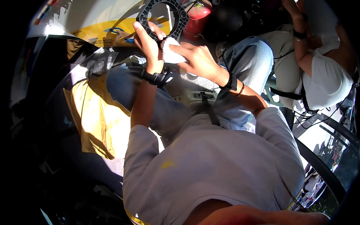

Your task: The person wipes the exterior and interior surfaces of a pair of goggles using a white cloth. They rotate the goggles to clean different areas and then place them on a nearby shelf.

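Note:
My left hand (148,43) grips a black plastic ring (183,18) by its lower left side, with the thumb extended upward and the other fingers curled at the ring's edge. The ring has a wide round opening and a ribbed, pocketed rim. In my right hand (198,62) is a folded white cloth (170,53), pinched between thumb and fingers. The cloth lies against or very near the bottom of the ring; exact contact is hard to tell. Both hands are close together beyond my knees, each with a black band at the wrist.
A white and yellow surface (90,32) lies at the far left. Behind the ring stands a red rounded container (197,20). Yellow fabric (93,123) lies beside my left leg. At the right sits another person (318,78) in a white shirt, near dark cables.

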### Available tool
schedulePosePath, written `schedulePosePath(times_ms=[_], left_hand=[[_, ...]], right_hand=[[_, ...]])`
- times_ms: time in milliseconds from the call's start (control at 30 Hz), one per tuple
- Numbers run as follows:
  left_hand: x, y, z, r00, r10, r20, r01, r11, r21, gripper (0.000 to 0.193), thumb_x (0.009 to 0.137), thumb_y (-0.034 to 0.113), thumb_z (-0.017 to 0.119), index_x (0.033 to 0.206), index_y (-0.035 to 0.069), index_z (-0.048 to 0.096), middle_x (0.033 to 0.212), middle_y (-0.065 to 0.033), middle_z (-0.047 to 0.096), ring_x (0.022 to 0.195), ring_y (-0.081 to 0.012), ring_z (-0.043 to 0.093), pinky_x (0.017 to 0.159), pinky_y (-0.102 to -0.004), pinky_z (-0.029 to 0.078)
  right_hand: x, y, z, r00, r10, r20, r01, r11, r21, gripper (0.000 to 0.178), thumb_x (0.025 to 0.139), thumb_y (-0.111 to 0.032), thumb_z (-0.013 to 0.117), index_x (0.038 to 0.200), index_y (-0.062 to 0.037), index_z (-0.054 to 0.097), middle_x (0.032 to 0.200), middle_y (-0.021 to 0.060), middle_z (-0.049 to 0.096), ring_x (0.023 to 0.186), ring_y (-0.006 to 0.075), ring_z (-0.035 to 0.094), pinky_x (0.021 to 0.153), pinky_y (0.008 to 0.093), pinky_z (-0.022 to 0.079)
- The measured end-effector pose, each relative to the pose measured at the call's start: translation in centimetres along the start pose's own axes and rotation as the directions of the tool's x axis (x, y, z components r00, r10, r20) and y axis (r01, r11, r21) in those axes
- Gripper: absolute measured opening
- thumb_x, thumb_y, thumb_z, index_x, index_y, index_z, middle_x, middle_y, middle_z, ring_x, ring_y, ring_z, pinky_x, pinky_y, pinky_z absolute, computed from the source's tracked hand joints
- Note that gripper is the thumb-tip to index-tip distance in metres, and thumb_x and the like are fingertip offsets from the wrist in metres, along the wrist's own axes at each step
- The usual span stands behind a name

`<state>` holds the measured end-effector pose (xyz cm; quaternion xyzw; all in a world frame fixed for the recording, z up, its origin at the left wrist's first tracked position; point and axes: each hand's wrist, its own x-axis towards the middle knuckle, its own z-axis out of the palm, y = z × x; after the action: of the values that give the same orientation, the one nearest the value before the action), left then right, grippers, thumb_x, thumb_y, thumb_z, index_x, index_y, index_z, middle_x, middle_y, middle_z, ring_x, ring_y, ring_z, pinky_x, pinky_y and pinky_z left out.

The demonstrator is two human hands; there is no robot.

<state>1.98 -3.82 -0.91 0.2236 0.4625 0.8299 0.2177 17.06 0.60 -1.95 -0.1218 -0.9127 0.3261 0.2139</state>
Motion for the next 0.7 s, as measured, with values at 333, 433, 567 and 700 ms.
schedulePosePath(times_ms=[333,433,567,700], left_hand=[[0.3,0.4,-0.5,0.982,-0.184,0.051,0.187,0.981,-0.059,0.054,0.095,0.053,0.03,0.065,0.009,0.038,0.048,-0.0036,0.036,0.044,-0.0154,0.038,0.048,-0.0278,0.037],[-0.2,0.3,-0.6,0.975,-0.175,0.138,0.188,0.979,-0.084,0.053,0.095,0.053,0.03,0.067,0.009,0.037,0.049,-0.0032,0.035,0.043,-0.0146,0.035,0.048,-0.028,0.035],[0.0,0.8,-0.4,0.926,-0.32,0.199,0.351,0.925,-0.146,0.055,0.093,0.059,0.03,0.067,0.011,0.037,0.045,-0.0013,0.031,0.044,-0.0129,0.031,0.047,-0.0252,0.031],[-0.1,0.5,-0.5,0.891,-0.274,0.361,0.337,0.934,-0.122,0.053,0.096,0.053,0.026,0.066,0.011,0.037,0.045,-0.0025,0.034,0.044,-0.0142,0.034,0.047,-0.0254,0.034]], right_hand=[[0.6,0.9,-0.2,0.995,-0.082,-0.062,0.087,0.992,0.091,0.054,0.058,-0.006,0.062,0.111,-0.0129,0.062,0.09,0.0112,0.065,0.071,0.0298,0.062,0.062,0.0361,0.05],[0.3,0.6,-1.2,0.995,-0.091,-0.033,0.094,0.992,0.086,0.04,0.064,-0.009,0.061,0.103,-0.0122,0.065,0.089,0.0111,0.067,0.072,0.0295,0.064,0.062,0.0345,0.05],[0.5,2.2,-2.4,0.929,-0.055,-0.365,0.181,0.93,0.321,0.039,0.065,-0.007,0.058,0.104,-0.0062,0.063,0.085,0.0151,0.066,0.073,0.0292,0.064,0.066,0.0325,0.051],[1.4,3.4,-5.0,0.867,0.094,-0.489,0.059,0.956,0.288,0.024,0.077,-0.012,0.061,0.098,0.0,0.061,0.071,0.0104,0.062,0.062,0.0168,0.061,0.059,0.0284,0.049]])
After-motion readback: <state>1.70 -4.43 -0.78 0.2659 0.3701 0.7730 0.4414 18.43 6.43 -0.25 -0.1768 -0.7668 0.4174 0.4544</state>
